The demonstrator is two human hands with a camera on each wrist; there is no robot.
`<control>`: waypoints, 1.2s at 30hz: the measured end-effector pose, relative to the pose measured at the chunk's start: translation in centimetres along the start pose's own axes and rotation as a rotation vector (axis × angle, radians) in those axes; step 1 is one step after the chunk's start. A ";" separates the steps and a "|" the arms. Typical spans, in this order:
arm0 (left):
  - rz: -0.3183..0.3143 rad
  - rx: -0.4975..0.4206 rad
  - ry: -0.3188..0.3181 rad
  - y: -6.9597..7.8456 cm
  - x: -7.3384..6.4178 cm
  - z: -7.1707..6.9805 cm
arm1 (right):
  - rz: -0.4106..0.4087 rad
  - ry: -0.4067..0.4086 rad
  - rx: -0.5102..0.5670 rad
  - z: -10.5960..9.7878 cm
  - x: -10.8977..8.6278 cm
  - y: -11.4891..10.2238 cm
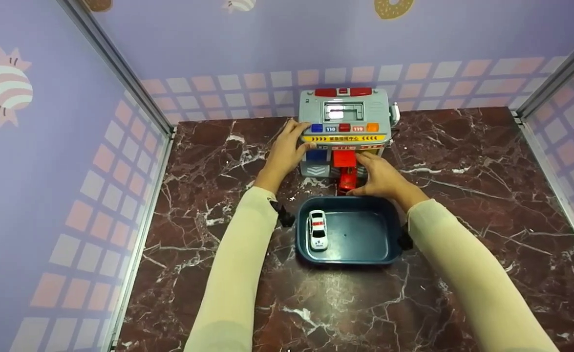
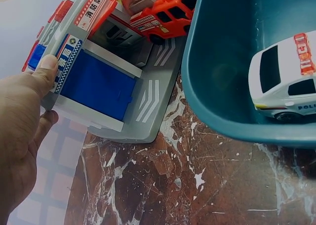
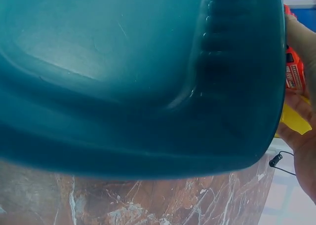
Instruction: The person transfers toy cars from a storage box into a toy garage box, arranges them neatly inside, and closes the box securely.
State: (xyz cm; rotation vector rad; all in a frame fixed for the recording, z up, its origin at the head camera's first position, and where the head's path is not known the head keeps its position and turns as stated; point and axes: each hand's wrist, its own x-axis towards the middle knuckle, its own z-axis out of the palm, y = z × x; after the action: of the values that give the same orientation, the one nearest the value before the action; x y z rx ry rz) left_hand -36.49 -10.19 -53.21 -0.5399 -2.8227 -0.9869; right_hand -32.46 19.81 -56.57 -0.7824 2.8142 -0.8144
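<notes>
A grey toy garage (image 1: 311,110) with a carry handle and coloured lights stands at the back. At its left front edge, my left hand (image 1: 284,152) grips it, thumb on the front (image 2: 48,62). The middle bay's red door (image 1: 344,158) is raised. A red toy fire truck (image 1: 348,181) sits partly in that bay, on the ramp. My right hand (image 1: 385,178) holds the truck, thumb at its near end and fingers by the bay; the fingertips are partly hidden. The blue door (image 2: 96,87) of the left bay is down.
A dark teal basin (image 1: 355,262) stands just in front of the garage, between the forearms. Inside it, at the left, lies a white toy police car (image 1: 318,234). Patterned wall panels (image 1: 91,195) enclose the marbled table (image 1: 208,274) on the left, back and right.
</notes>
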 end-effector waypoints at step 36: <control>0.026 -0.007 0.015 -0.4 -0.2 0.2 | -0.062 0.021 -0.023 1.4 0.8 0.4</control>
State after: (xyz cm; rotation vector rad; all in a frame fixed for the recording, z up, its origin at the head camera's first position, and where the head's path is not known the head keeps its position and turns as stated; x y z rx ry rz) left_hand -36.47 -10.34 -53.64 -0.5666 -2.7928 -0.9930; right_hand -33.00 18.98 -57.93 -0.8730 2.8361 -0.8048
